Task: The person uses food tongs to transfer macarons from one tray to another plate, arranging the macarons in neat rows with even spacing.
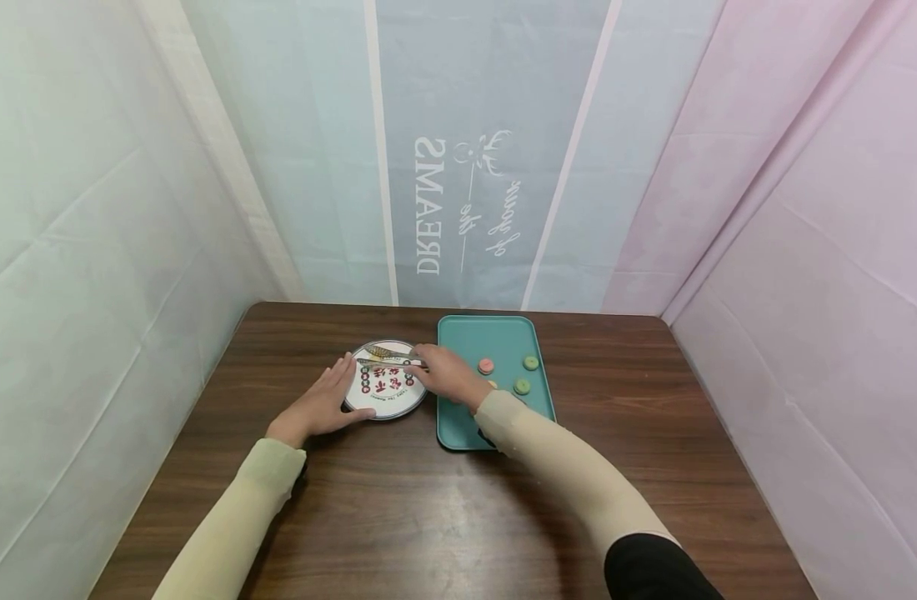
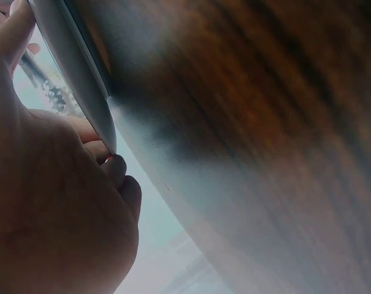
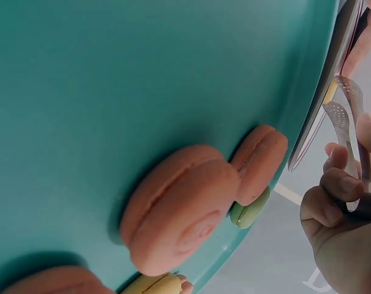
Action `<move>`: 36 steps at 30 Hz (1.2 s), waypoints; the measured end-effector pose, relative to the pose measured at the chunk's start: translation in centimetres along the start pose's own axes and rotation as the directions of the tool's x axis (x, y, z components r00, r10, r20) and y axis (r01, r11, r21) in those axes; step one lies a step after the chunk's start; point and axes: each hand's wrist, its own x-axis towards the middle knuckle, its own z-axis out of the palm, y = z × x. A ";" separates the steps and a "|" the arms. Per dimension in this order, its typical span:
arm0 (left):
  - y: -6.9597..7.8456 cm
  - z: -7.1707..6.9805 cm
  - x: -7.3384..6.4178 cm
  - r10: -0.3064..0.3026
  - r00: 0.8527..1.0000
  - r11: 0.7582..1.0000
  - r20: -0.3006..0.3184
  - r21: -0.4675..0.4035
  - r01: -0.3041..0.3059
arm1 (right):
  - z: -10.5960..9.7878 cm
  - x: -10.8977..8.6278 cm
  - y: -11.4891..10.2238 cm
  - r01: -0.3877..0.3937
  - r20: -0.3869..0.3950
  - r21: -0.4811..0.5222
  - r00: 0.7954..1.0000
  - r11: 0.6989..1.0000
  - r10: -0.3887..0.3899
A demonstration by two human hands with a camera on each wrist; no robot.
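Observation:
A white plate [image 1: 387, 404] with red lettering and a dark-lined rim lies left of the tray. My left hand [image 1: 325, 402] rests against its left side, fingers extended and thumb on the near rim; in the left wrist view fingers [image 2: 114, 168] meet the plate's edge [image 2: 81, 73]. My right hand [image 1: 451, 375] grips metal tongs [image 1: 391, 358] with perforated ends, which point left over the plate. By those ends is something yellow [image 3: 330, 92], partly hidden by the tongs. Under my right forearm lies a teal tray [image 1: 488, 333] holding macarons, including a pink one [image 1: 486, 366] and a green one [image 1: 531, 363].
Another green macaron [image 1: 522, 387] sits lower on the tray. The right wrist view shows a large pink macaron [image 3: 179, 211] and a yellow one [image 3: 154, 285]. A brown wooden table [image 1: 428, 517] carries everything, with a printed curtain [image 1: 496, 83] behind.

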 end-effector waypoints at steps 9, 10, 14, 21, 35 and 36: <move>-0.1 -0.1 0.0 0.006 1.000 1.000 -0.002 -0.007 -0.006 | 0.2 0.1 0.1 0.003 -0.018 0.008 1.000 1.000 -0.003; 0.0 -0.1 0.0 0.005 1.000 1.000 -0.002 -0.007 -0.005 | 0.2 0.1 0.1 0.003 -0.020 0.010 1.000 1.000 -0.003; 0.1 -0.2 -0.1 0.001 1.000 1.000 0.006 -0.006 -0.001 | 0.3 0.1 0.1 -0.001 -0.023 0.017 1.000 1.000 0.002; 0.2 -0.3 -0.1 -0.006 1.000 1.000 0.009 -0.007 0.006 | 0.3 0.0 0.0 -0.002 -0.036 0.041 0.999 0.999 0.004; -0.1 0.3 0.0 0.007 1.000 1.000 -0.001 0.008 -0.007 | 0.2 -0.1 0.2 0.019 -0.043 0.090 0.999 0.996 -0.016; -0.1 0.3 0.0 0.007 1.000 1.000 -0.001 0.008 -0.007 | 0.0 -0.2 0.2 0.016 -0.041 0.102 0.999 0.995 -0.012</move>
